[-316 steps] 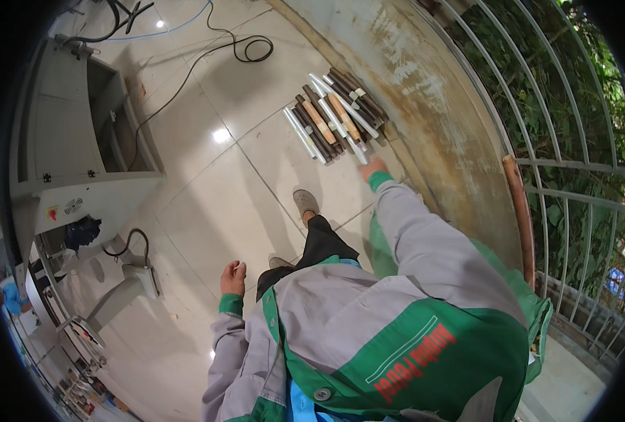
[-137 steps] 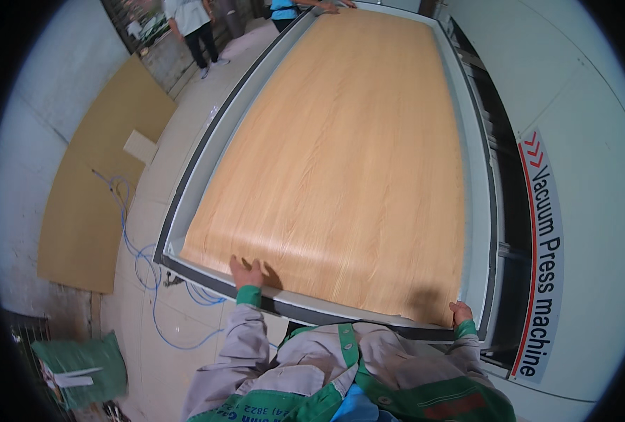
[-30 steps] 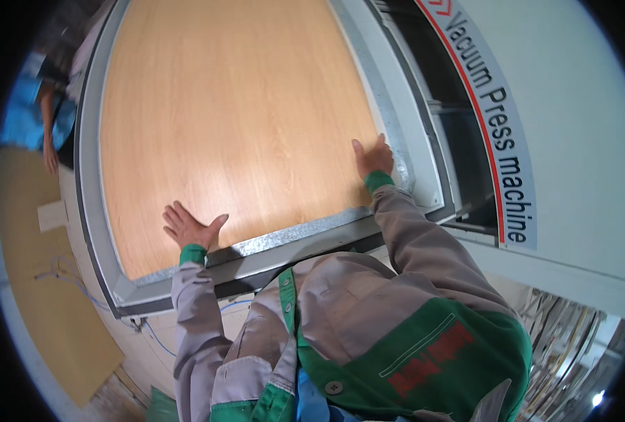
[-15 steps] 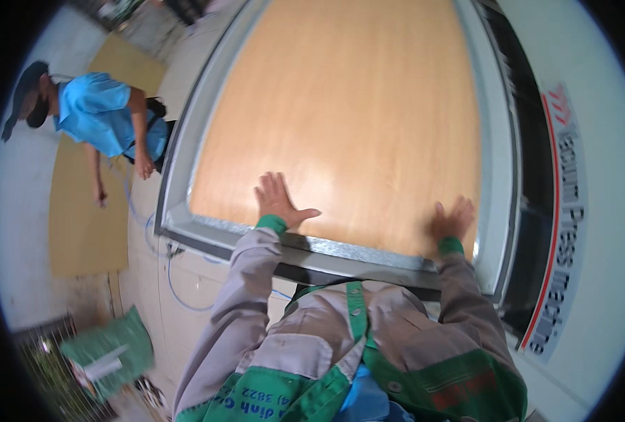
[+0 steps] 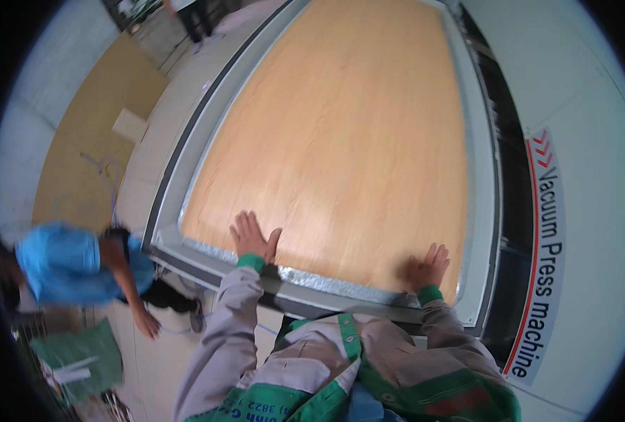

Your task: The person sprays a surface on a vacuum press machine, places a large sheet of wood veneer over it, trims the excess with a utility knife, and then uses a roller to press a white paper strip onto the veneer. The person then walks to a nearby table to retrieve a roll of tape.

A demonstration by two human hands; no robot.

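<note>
A large wood-grain panel [image 5: 333, 141] lies flat inside a grey frame [image 5: 174, 184] of a press machine. My left hand [image 5: 250, 238] rests flat near the panel's front left part, fingers spread and thumb pointing right. Close to the front right corner, my right hand [image 5: 427, 269] lies on the panel with its fingers stretched out. Neither hand holds anything. A shiny silvery strip [image 5: 326, 285] runs along the panel's near edge, under my wrists.
On the left a person in a blue shirt [image 5: 63, 261] stands beside the frame's near corner. A tan board [image 5: 80, 141] leans on the wall. A green sack [image 5: 80, 359] sits at the lower left. The white machine side [image 5: 580, 211] rises at right. Another person [image 5: 191, 21] stands far off.
My view has shifted, so the panel and both hands appear lower. The person in blue has come nearer along the left side. Both hands stay on the panel.
</note>
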